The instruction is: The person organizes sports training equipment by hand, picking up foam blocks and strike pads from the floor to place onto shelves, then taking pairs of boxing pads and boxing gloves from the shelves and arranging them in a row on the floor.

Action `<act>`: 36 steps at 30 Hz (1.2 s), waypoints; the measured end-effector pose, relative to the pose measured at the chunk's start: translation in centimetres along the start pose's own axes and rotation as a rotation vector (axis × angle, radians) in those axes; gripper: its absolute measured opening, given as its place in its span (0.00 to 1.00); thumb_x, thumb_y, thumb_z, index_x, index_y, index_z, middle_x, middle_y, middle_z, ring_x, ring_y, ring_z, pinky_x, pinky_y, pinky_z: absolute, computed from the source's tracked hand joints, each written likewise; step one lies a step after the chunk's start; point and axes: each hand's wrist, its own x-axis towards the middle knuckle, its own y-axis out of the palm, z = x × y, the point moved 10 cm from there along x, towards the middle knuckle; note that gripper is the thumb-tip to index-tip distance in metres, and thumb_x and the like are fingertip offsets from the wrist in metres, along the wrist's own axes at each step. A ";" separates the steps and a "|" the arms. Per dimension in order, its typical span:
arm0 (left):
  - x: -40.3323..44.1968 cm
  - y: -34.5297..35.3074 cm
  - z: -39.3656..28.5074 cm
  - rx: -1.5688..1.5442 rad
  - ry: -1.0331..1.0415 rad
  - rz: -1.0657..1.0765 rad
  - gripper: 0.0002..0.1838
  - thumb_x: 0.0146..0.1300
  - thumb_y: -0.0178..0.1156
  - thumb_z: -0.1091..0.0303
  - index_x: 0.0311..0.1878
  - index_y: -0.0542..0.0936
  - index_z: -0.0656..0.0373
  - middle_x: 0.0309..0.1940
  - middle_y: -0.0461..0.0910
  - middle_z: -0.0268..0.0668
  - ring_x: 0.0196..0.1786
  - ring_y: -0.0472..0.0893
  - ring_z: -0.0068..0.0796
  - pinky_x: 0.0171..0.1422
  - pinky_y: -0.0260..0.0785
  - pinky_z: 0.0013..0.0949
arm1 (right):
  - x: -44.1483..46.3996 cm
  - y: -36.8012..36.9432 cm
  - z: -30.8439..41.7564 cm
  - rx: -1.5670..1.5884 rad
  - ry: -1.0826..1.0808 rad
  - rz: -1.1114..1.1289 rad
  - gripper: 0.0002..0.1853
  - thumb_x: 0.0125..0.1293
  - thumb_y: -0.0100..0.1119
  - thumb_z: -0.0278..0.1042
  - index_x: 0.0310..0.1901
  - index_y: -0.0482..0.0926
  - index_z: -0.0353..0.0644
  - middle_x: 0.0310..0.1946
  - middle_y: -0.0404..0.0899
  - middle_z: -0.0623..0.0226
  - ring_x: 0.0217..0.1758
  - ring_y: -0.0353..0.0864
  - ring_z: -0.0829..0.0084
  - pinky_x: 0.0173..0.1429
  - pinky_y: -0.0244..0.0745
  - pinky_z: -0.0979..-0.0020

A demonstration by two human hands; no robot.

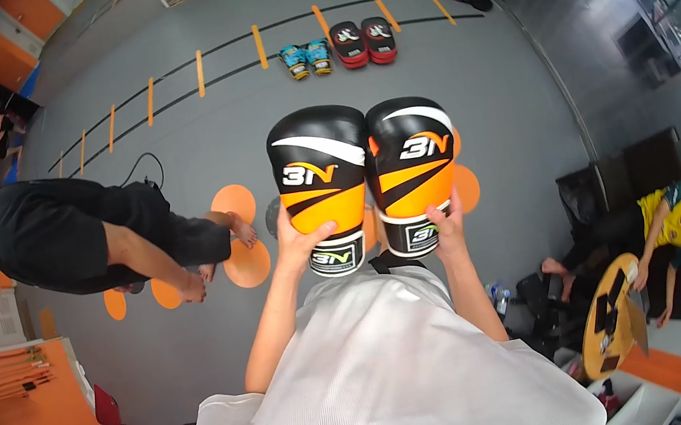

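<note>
Two black and orange boxing gloves with white stripes are held up side by side in front of my white shirt. My left hand point(302, 241) grips the left boxing glove point(323, 188) near its cuff, thumb across the front. Around the cuff of the right boxing glove point(414, 173) my right hand point(450, 226) is closed, thumb at its lower edge. The gloves touch or nearly touch along their inner sides, cuffs pointing toward me. Most of my fingers are hidden behind them.
On the grey floor ahead lie blue gloves point(306, 60) and red-black pads point(364, 43), beside an agility ladder point(200, 74). A person in black point(82, 229) is at the left. At the right, a person in yellow point(670, 218) sits by a round wooden table point(601, 340).
</note>
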 end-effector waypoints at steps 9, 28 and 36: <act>14.2 1.7 2.2 -0.052 -0.071 -0.246 0.36 0.49 0.73 0.69 0.61 0.66 0.60 0.51 0.77 0.41 0.53 0.79 0.33 0.60 0.72 0.36 | 20.6 5.6 1.9 -0.368 0.053 0.280 0.31 0.53 0.72 0.38 0.56 0.68 0.39 0.48 0.77 0.64 0.51 0.77 0.72 0.56 0.73 0.70; 44.1 -14.0 7.9 -0.077 -0.356 -0.649 0.37 0.45 0.76 0.73 0.57 0.67 0.62 0.49 0.78 0.41 0.52 0.79 0.32 0.57 0.74 0.35 | 53.0 18.0 -17.7 -0.826 0.292 0.410 0.31 0.48 0.76 0.41 0.51 0.71 0.38 0.44 0.82 0.58 0.47 0.82 0.66 0.52 0.75 0.66; 77.2 -36.2 14.0 0.225 -0.297 -0.568 0.44 0.30 0.82 0.70 0.55 0.69 0.63 0.49 0.78 0.43 0.54 0.79 0.35 0.61 0.71 0.40 | 76.9 20.3 -40.5 -0.893 0.563 0.170 0.37 0.49 0.77 0.35 0.61 0.69 0.38 0.54 0.77 0.61 0.61 0.74 0.66 0.67 0.66 0.63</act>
